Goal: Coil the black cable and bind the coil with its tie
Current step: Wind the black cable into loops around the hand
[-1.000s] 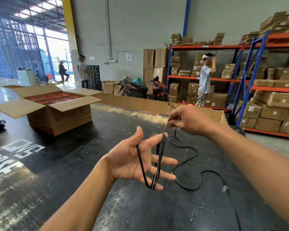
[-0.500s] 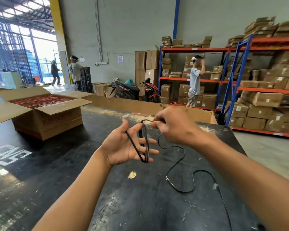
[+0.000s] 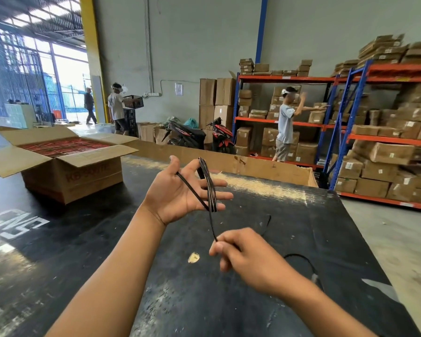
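Observation:
My left hand [image 3: 180, 193] is held palm-up over the black table [image 3: 156, 300], fingers spread, with several loops of the thin black cable [image 3: 208, 186] wound around thumb and fingers. From the loops one strand drops to my right hand [image 3: 243, 254], which pinches it between thumb and forefinger, lower and nearer to me. The loose rest of the cable runs behind my right hand and curves over the table on the right. I see no tie on the cable.
An open cardboard box [image 3: 66, 164] of red packs stands on the table at the left. A yellowish scrap [image 3: 193, 257] lies on the table. Beyond are a low cardboard wall, parked motorbikes [image 3: 199, 137], shelving with cartons [image 3: 387, 152], and three people [image 3: 286, 125].
My right hand has swung from above my left hand's fingertips down toward me, drawing the strand over the loops. My left hand stays spread and holds the coil.

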